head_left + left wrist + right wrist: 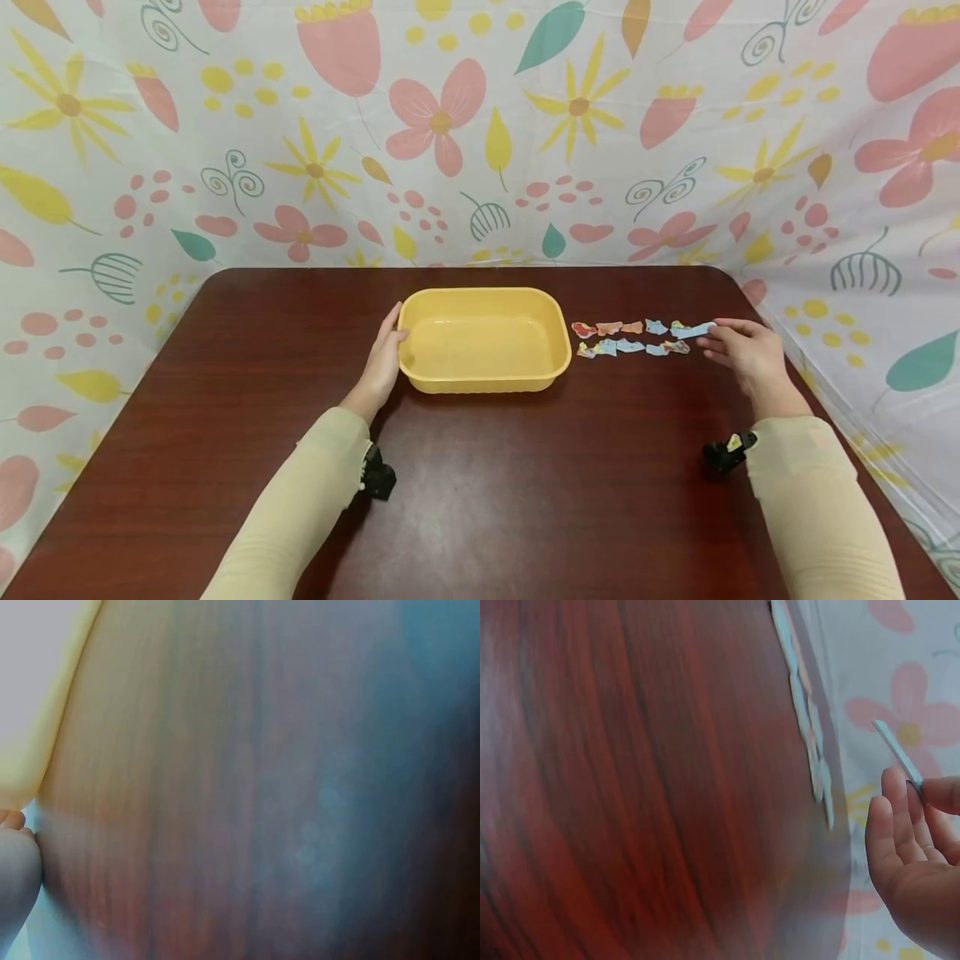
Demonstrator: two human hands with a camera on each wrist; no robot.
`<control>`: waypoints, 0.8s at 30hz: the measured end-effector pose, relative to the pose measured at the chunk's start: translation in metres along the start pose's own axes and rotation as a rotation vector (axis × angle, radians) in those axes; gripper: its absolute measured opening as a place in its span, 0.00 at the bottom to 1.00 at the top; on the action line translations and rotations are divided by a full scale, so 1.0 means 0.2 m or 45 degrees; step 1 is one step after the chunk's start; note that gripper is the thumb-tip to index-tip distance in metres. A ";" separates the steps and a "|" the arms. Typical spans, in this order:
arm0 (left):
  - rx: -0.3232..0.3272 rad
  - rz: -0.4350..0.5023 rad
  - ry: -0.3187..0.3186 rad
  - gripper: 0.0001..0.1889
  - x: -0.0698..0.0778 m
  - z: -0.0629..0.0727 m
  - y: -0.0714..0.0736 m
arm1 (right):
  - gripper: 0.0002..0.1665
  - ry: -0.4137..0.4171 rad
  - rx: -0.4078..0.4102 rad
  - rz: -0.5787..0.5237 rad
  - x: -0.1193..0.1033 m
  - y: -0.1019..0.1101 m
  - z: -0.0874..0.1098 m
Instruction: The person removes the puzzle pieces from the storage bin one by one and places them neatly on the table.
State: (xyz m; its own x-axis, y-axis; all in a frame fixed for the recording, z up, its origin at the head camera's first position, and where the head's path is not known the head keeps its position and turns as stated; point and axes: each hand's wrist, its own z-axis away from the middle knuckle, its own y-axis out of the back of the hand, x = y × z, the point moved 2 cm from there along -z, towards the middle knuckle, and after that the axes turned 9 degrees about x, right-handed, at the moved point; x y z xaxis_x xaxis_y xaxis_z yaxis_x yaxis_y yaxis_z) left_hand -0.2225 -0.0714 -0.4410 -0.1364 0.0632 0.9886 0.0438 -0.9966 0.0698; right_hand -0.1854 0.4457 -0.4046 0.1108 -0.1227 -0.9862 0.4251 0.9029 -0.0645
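A yellow plastic basin [483,385] stands on the table, with nothing visible inside. My left hand [381,367] holds its left rim, thumb over the edge and fingers along the outer wall. At the right, my right hand [750,354] pinches a flat, pale blue puzzle piece [696,330] between thumb and fingers. In the right wrist view that piece [897,752] appears edge-on, above the table. Just left of this hand lie two rows of printed puzzle pieces [630,345] in red, orange and blue. The left wrist view catches only a bit of the left hand [16,862] beside the basin [37,690].
The dark red-brown wooden table [540,492] extends in front of the basin and to both sides. A floral cloth [480,167] hangs behind the table and along its sides. Each wrist wears a small black camera [378,475].
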 end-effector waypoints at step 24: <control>-0.054 0.083 0.053 0.31 0.12 0.10 0.01 | 0.07 -0.193 0.134 0.215 0.08 0.13 -0.05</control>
State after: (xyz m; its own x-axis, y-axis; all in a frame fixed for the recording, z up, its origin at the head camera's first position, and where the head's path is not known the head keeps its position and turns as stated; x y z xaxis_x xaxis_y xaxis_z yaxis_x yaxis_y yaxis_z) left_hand -0.2056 -0.0701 -0.4136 -0.1759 -0.0033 0.9844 0.0119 -0.9999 -0.0012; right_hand -0.1821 0.4712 -0.4228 0.3179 -0.0413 -0.9472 0.4793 0.8690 0.1230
